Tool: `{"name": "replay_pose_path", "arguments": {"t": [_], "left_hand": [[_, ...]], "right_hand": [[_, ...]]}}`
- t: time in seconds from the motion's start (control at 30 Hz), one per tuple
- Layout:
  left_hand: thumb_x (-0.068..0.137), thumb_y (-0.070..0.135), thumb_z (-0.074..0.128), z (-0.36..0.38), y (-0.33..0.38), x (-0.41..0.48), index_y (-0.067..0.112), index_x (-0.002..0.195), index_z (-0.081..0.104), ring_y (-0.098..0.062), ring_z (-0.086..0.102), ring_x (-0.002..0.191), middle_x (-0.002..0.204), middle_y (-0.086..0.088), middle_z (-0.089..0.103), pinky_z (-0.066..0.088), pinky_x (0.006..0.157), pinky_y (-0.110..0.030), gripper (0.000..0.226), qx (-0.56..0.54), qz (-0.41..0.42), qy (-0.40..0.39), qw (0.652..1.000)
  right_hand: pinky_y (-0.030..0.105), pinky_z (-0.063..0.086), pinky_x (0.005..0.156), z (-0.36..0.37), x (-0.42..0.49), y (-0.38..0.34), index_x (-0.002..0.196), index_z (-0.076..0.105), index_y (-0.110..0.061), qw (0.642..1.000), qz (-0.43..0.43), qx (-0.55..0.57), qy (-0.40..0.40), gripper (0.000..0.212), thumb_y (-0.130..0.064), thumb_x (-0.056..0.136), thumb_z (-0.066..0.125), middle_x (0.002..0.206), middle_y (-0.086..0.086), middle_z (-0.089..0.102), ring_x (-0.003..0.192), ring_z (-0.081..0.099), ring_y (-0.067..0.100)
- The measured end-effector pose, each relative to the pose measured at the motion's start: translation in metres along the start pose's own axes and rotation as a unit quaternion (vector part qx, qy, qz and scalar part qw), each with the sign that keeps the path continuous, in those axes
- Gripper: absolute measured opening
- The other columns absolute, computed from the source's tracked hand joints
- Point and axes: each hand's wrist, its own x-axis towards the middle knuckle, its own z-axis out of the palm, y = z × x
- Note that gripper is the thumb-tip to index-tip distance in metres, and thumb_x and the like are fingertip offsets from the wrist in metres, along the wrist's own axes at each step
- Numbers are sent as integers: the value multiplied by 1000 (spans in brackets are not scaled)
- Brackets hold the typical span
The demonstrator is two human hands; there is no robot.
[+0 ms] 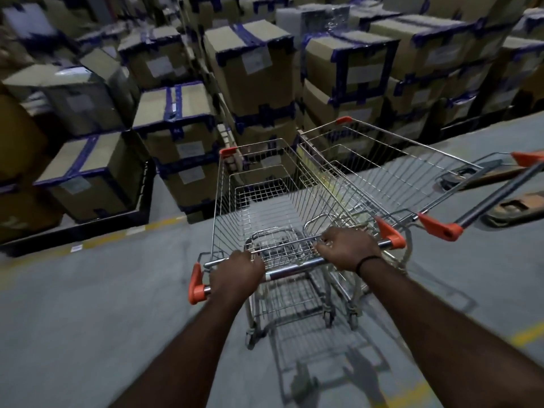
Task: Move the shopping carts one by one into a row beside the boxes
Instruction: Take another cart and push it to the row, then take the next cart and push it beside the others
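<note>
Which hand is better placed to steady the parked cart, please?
Probably the right hand: it grips the pushed cart's handle at the end nearest the parked cart; the left hand grips the far end.

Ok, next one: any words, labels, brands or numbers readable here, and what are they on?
No text is readable.
White labels on the cardboard boxes: blurred, unreadable.
Small white sticker on the floor: too small to read.
Handle of the cart gripped by the left hand and right hand: no print visible.
Second cart beside it: no print visible.
</note>
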Motion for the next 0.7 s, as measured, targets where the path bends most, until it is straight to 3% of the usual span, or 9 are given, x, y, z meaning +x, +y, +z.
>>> {"name": "replay_pose_path", "arguments": {"t": [0.23, 0.4, 0.47, 0.57, 0.7], "left_hand": [[88, 60, 28, 0, 6, 10, 22, 109, 64, -28, 60, 107, 117, -4, 61, 47, 93, -48, 56, 30, -1, -7, 1000], [92, 64, 45, -6, 5, 3, 23, 115, 67, -26, 61, 110, 115, -1, 65, 48, 90, -43, 52, 27, 8, 54, 998], [92, 64, 45, -14, 2, -3, 21, 110, 69, -26, 61, 109, 114, -1, 67, 49, 90, -43, 53, 6, 11, 77, 997], [93, 63, 46, -31, -9, -16, 22, 122, 67, -26, 58, 116, 125, 1, 65, 47, 96, -42, 55, 2, -4, 108, 994], [93, 61, 48, -60, -39, -49, 23, 121, 67, -23, 58, 114, 124, 4, 65, 48, 92, -41, 51, -20, -38, 149, 988]], "right_hand": [[37, 51, 90, -4, 15, 5, 126, 63, -29, 999, -36, 19, -6, 69, -76, 84, 35, 120, 1, 68, 108, 62, 21], [35, 54, 86, -16, 19, -11, 115, 70, -25, 999, -50, 15, 17, 60, -66, 84, 39, 103, 3, 74, 98, 67, 24], [36, 53, 90, -21, 17, -31, 122, 69, -24, 996, -77, 7, 38, 49, -57, 92, 48, 111, 4, 74, 104, 66, 24], [38, 49, 98, -27, 10, -67, 128, 67, -22, 990, -135, 14, 47, 47, -52, 95, 53, 123, 3, 70, 115, 63, 24], [37, 49, 97, -32, -8, -122, 124, 69, -25, 977, -205, 32, 40, 44, -53, 93, 56, 126, 1, 70, 118, 62, 23]]}}
